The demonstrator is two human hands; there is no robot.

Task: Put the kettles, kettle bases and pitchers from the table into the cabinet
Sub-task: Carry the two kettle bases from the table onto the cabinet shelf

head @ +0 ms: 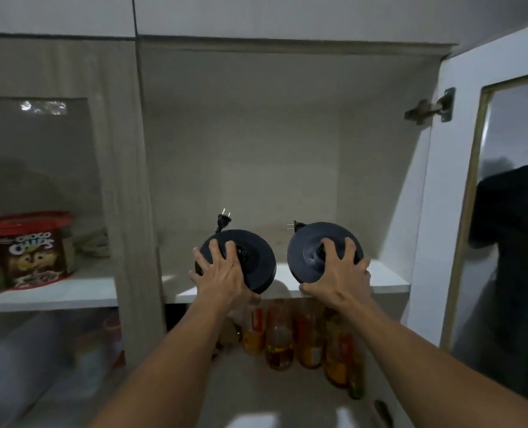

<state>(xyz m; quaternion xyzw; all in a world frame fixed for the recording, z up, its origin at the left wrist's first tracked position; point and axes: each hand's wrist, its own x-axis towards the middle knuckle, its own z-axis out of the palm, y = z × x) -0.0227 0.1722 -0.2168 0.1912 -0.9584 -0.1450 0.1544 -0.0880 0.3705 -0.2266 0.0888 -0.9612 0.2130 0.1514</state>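
Two round black kettle bases are held up at the front edge of the open cabinet's white shelf (386, 281). My left hand (221, 270) grips the left kettle base (258, 261), whose plug sticks up behind it. My right hand (338, 270) grips the right kettle base (305, 245), with its plug pointing left at the rim. Both bases are tilted with their tops facing me. The shelf behind them holds nothing else in view.
The cabinet door (460, 180) stands open at the right, its glass reflecting a person. Several bottles (279, 341) stand on the shelf below. In the left compartment behind glass sits a red-lidded Choco Chips tub (28, 248).
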